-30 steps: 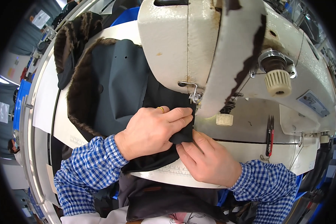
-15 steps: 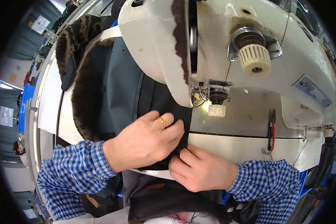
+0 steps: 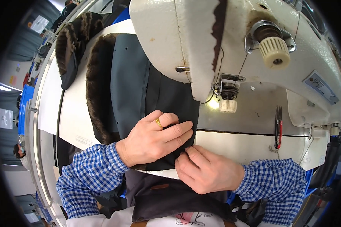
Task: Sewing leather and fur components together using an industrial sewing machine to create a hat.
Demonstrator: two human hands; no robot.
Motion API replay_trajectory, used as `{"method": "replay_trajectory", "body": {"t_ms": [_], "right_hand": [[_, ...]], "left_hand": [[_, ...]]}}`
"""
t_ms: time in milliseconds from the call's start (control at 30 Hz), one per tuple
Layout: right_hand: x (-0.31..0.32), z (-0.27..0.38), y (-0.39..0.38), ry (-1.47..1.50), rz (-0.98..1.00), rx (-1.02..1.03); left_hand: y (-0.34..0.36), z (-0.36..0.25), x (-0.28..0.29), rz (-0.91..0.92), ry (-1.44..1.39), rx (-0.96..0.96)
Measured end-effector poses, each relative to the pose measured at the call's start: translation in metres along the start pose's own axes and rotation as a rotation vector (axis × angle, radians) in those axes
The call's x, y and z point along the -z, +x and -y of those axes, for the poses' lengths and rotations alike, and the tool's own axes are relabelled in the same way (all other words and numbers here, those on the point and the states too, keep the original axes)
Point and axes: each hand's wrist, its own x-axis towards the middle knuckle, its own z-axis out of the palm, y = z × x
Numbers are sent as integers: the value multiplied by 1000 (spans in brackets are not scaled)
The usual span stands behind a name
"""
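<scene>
A dark grey and black fabric piece (image 3: 129,81) with brown fur along its left side lies on the sewing machine bed. My left hand (image 3: 157,140), a gold ring on one finger, rests on the fabric with bent fingers gathered at its right edge. Just below, my right hand (image 3: 206,170) pinches the near right corner of the same piece between thumb and fingers. The white sewing machine (image 3: 161,38) stands over the far part of the fabric; its head hides the needle area. A small lamp glows beside the ribbed tension knob (image 3: 228,106).
Red-handled thread snips (image 3: 278,130) lie on the machine bed at the right, a bit of thread near them. Another fur-trimmed dark piece (image 3: 70,53) sits at the far left. Blue bins (image 3: 25,106) stand beyond the table's left edge. Other people appear in the far left background.
The fur-edged side of the fabric has shifted right. My left hand's fingers have stretched further toward the right edge. My right hand stays at the corner, and the whole view has shifted slightly.
</scene>
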Motion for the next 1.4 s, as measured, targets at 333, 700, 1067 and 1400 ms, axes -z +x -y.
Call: {"method": "replay_trajectory", "body": {"t_ms": [333, 700, 1067, 1400], "right_hand": [[0, 0, 3, 23, 2, -10], [7, 0, 5, 0, 48, -36], [1, 0, 3, -15, -5, -23], [2, 0, 3, -2, 18, -18]], "left_hand": [[-1, 3, -3, -22, -52, -11], [-3, 3, -4, -59, -129, 49], [-4, 5, -6, -48, -127, 42], [-4, 2, -5, -36, -79, 33]]}}
